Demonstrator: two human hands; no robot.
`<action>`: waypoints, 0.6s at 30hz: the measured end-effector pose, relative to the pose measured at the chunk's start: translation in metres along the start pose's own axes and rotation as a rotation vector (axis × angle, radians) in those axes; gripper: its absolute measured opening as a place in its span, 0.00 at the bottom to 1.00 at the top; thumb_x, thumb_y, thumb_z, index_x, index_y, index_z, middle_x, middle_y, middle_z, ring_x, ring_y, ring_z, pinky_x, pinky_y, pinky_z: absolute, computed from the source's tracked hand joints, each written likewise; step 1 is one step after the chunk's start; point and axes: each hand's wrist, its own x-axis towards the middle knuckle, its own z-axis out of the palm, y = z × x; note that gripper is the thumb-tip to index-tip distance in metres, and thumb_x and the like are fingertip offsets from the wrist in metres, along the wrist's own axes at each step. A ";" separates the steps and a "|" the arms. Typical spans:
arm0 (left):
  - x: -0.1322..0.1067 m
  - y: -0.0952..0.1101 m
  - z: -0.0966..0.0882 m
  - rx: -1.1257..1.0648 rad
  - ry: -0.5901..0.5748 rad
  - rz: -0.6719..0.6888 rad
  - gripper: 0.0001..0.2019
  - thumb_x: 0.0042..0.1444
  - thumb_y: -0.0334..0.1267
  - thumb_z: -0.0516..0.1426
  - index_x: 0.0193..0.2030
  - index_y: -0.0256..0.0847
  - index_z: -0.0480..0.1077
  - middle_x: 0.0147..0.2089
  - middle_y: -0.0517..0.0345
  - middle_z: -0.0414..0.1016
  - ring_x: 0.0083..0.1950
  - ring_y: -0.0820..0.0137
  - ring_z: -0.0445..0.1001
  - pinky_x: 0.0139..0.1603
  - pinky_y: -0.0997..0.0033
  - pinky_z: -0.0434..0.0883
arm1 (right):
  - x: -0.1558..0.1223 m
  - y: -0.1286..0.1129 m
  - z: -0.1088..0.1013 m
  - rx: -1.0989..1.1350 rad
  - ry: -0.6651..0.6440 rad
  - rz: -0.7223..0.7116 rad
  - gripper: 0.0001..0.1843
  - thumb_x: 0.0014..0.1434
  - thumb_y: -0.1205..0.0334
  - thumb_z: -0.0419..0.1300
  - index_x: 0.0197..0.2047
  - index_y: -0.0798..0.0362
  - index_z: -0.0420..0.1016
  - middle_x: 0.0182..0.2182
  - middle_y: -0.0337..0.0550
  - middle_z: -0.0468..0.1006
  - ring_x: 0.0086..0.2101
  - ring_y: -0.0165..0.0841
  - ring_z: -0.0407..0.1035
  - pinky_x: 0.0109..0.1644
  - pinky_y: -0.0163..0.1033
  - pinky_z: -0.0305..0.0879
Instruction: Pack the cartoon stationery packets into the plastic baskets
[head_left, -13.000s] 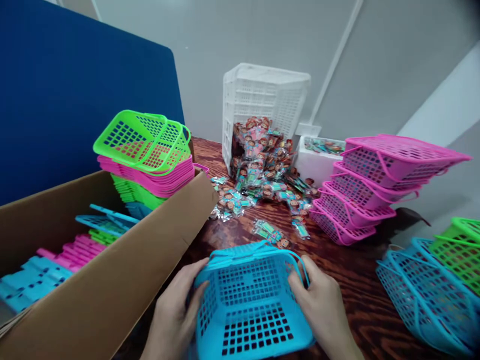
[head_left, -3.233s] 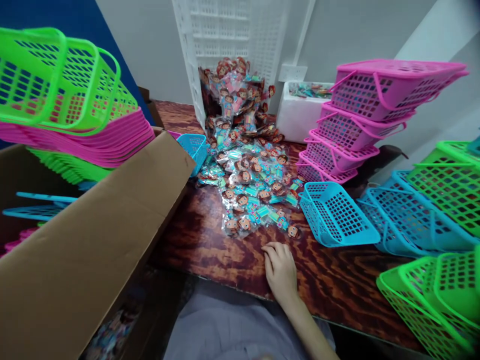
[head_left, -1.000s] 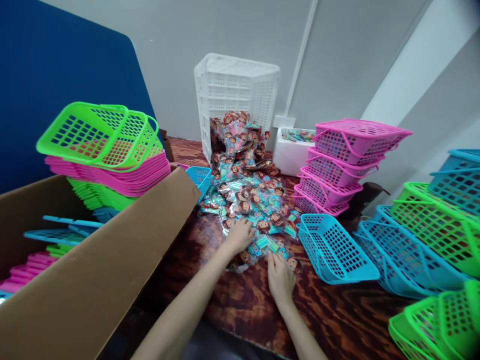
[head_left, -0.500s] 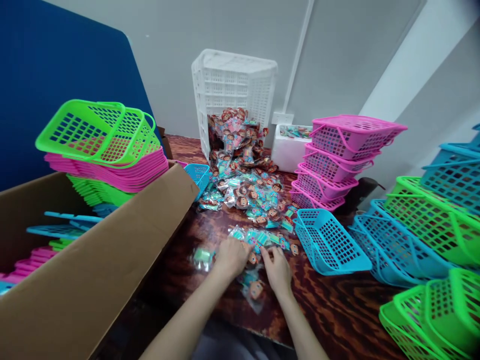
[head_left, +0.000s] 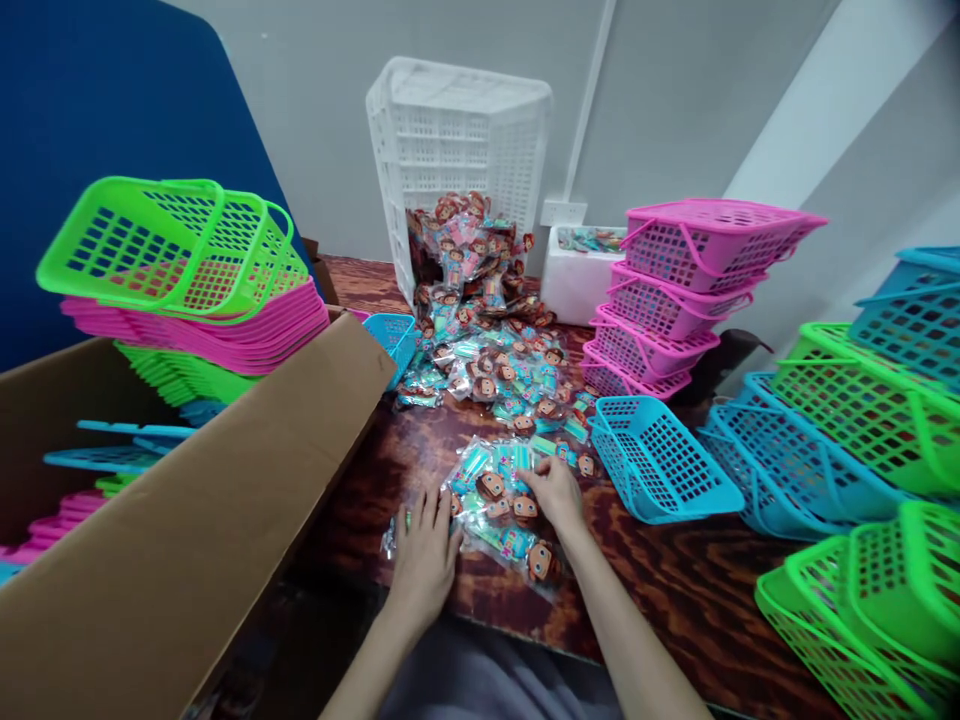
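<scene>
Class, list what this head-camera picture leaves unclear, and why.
Head view throughout:
Packet under the left hand: mostly hidden by that hand.
Right hand: too small to tell if it pinches anything.
Upper-right blue basket: cut off by the right edge.
Contents of white box: too small to identify.

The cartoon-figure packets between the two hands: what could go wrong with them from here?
The nearest packet lies close to the front edge of the table and might slip off. The packets overlap, so the right hand could drag several together. The left hand partly covers another packet, which might be creased.
</scene>
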 end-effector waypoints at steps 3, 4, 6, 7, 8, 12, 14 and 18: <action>0.000 -0.020 -0.005 -0.070 -0.026 -0.005 0.26 0.68 0.44 0.47 0.70 0.39 0.57 0.72 0.42 0.56 0.74 0.54 0.51 0.70 0.44 0.53 | -0.001 -0.007 -0.006 0.043 -0.009 -0.031 0.19 0.37 0.47 0.67 0.18 0.49 0.62 0.18 0.33 0.65 0.24 0.31 0.61 0.31 0.36 0.57; 0.001 -0.026 -0.010 -0.074 -0.031 -0.023 0.27 0.67 0.45 0.49 0.69 0.38 0.58 0.72 0.41 0.55 0.74 0.53 0.50 0.70 0.44 0.53 | -0.003 -0.008 -0.014 0.062 -0.013 -0.041 0.20 0.38 0.46 0.66 0.18 0.48 0.61 0.18 0.33 0.64 0.24 0.31 0.60 0.31 0.36 0.57; 0.001 -0.037 -0.018 -0.056 -0.043 -0.057 0.27 0.64 0.45 0.52 0.67 0.37 0.60 0.72 0.40 0.55 0.75 0.51 0.48 0.70 0.42 0.51 | -0.010 -0.008 -0.034 0.099 -0.011 -0.059 0.21 0.39 0.44 0.65 0.20 0.48 0.60 0.18 0.32 0.62 0.23 0.30 0.59 0.30 0.36 0.57; 0.000 -0.041 -0.022 -0.047 -0.051 -0.066 0.25 0.62 0.43 0.53 0.65 0.37 0.62 0.72 0.40 0.56 0.75 0.50 0.48 0.71 0.41 0.50 | -0.016 -0.006 -0.044 0.129 -0.013 -0.055 0.21 0.40 0.43 0.64 0.21 0.48 0.60 0.18 0.31 0.62 0.23 0.30 0.59 0.30 0.36 0.57; -0.002 -0.043 -0.025 -0.047 -0.055 -0.068 0.23 0.61 0.40 0.55 0.62 0.37 0.65 0.72 0.40 0.57 0.74 0.49 0.49 0.71 0.42 0.50 | -0.023 -0.005 -0.053 0.174 -0.025 -0.035 0.21 0.41 0.43 0.65 0.22 0.48 0.60 0.18 0.30 0.62 0.22 0.30 0.59 0.29 0.35 0.56; -0.006 -0.040 -0.033 -0.128 -0.012 -0.058 0.14 0.53 0.34 0.58 0.48 0.40 0.68 0.65 0.42 0.65 0.67 0.52 0.60 0.66 0.51 0.59 | -0.064 0.002 -0.059 0.323 -0.182 0.080 0.21 0.42 0.46 0.68 0.34 0.50 0.70 0.24 0.36 0.74 0.27 0.34 0.68 0.31 0.36 0.63; -0.007 -0.036 -0.039 -0.182 -0.020 -0.090 0.10 0.51 0.34 0.57 0.42 0.41 0.67 0.55 0.46 0.71 0.58 0.54 0.68 0.57 0.56 0.66 | -0.084 0.004 -0.049 0.239 -0.243 0.041 0.19 0.46 0.47 0.66 0.37 0.51 0.74 0.30 0.42 0.79 0.33 0.39 0.72 0.37 0.39 0.67; -0.011 -0.038 -0.057 -0.389 -0.087 -0.238 0.05 0.52 0.39 0.56 0.31 0.43 0.62 0.32 0.59 0.70 0.36 0.64 0.69 0.36 0.69 0.63 | -0.098 0.004 -0.034 0.140 -0.284 -0.029 0.12 0.51 0.51 0.63 0.32 0.51 0.76 0.31 0.43 0.80 0.36 0.40 0.73 0.41 0.39 0.67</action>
